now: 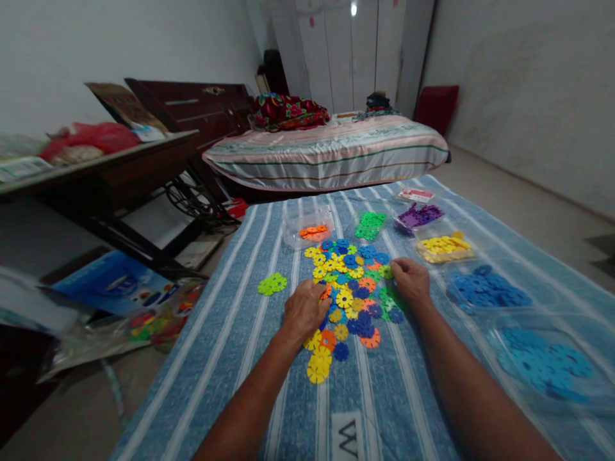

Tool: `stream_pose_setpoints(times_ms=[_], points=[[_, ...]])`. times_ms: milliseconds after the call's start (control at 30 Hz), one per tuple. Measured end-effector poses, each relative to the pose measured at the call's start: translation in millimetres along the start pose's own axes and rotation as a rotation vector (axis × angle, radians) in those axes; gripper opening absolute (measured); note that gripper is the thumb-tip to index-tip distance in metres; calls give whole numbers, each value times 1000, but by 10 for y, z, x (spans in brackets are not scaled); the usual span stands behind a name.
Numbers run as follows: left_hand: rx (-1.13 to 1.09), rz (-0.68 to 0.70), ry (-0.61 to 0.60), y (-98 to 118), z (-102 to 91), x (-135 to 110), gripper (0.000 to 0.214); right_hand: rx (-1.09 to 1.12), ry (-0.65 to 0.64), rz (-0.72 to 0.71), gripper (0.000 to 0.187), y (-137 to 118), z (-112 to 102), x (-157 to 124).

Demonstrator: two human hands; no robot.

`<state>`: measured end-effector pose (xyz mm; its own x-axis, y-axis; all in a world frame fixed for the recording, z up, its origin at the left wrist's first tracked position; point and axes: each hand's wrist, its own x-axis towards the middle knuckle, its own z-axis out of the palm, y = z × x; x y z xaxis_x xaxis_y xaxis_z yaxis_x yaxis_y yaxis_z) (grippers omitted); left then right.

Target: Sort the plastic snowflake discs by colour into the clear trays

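Observation:
A mixed pile of notched plastic discs [344, 297], in yellow, orange, green and several blues, lies on the striped cloth. At the left side of the pile, my left hand [305, 312] has its fingers closed around an orange disc [326, 291], partly hidden by the fingers. My right hand [412, 280] is at the pile's right edge, pinching a lime green disc [385, 272] between thumb and fingers. Left of my left hand is a small separate group of lime green discs [272, 283].
Clear tubs hold orange discs [313, 232], green discs [369, 225], purple discs [419, 216], yellow discs [444, 248], dark blue discs [487, 288] and light blue discs [542, 362] along the back and right. A letter W card [346, 435] lies in front. Beyond stands a bed [327, 153].

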<state>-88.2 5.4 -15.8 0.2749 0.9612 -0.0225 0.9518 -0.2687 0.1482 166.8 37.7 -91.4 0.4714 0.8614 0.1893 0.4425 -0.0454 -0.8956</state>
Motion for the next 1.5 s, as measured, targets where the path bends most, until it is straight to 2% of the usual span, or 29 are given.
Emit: stream_pose_setpoints(times_ms=[400, 633, 733, 800, 967, 1033, 1167, 1233, 1300, 1400, 1500], points=[[51, -51, -23, 12, 10, 59, 22, -19, 8, -21, 39, 10, 1, 7], [45, -20, 102, -78, 19, 55, 31, -7, 16, -32, 38, -10, -3, 5], [-103, -73, 201, -190, -20, 98, 31, -1, 18, -36, 37, -11, 0, 7], [-279, -143, 239, -257, -42, 137, 29, 3, 13, -32, 37, -13, 2, 6], [-819, -375, 176, -326, -102, 300, 22, -8, 9, -29, 37, -9, 16, -5], [-975, -436, 180, -319, -183, 442, 17, -17, 15, -33, 37, -1, 25, -6], [-1293, -527, 292, -298, -460, 872, 8, -30, 18, -33, 37, 8, 33, -3], [-1435, -578, 305, -289, -575, 1067, 6, -26, 21, -26, 37, 5, 32, -2], [-1458, -611, 282, -271, -614, 1167, 7, -16, 21, -18, 37, -3, 32, -2], [-1403, -604, 243, -226, -521, 1081, 7, -5, 14, -24, 36, -18, 31, -6], [-1232, -416, 141, -183, -352, 776, 14, -9, 23, -32, 36, -29, 27, -11]])
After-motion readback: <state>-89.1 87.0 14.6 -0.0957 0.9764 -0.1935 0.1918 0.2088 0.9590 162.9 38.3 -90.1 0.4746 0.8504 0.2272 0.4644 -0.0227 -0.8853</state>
